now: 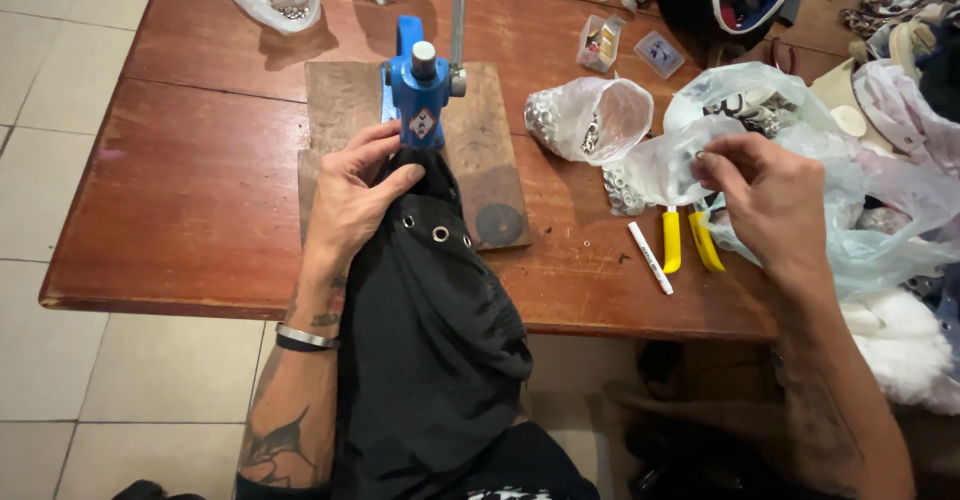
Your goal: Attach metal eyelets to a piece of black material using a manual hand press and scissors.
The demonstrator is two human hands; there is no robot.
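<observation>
Pinning black garment (430,300), pinching eyelet bag (665,165)

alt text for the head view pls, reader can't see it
A person's left hand holds black fabric with metal eyelets under a blue hand press on a wooden table, while the right hand picks from a clear plastic bag. Yellow-handled pliers, a white marker and more bags of eyelets lie nearby.

This looks like a small garment workshop, perhaps in a home. A blue hand press (421,85) stands on a worn wooden table (190,190), with bags of metal eyelets (588,118), yellow-handled pliers (688,241) and tiled floor (60,110) around it.
</observation>
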